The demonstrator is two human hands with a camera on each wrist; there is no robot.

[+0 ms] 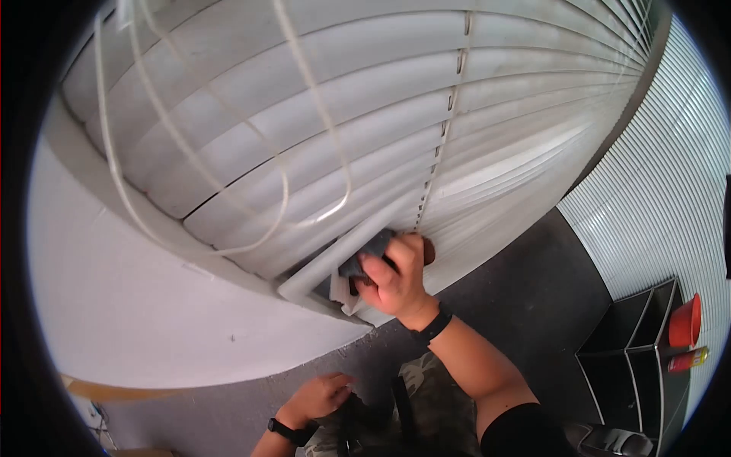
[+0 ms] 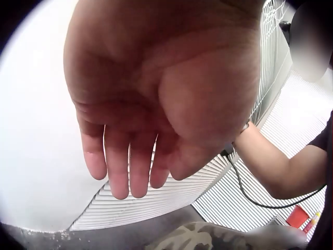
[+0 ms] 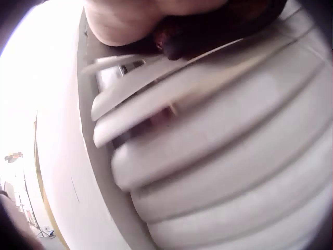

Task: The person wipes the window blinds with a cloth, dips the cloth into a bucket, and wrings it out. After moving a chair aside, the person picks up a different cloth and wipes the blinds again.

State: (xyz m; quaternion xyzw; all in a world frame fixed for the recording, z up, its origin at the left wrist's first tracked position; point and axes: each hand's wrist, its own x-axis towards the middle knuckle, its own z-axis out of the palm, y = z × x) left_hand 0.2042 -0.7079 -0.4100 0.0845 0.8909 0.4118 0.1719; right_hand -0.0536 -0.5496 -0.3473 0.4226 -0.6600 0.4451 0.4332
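Blinds (image 1: 388, 91), R hand (image 1: 397, 276); can lbl (image 1: 687, 359) illegible

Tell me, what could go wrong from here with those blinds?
The right hand grips a dark cloth beside a slat that slants out of line; pushing hard there might bend it. The cord hangs in loose loops in front of the blinds, so a wider sweep could perhaps snag it.
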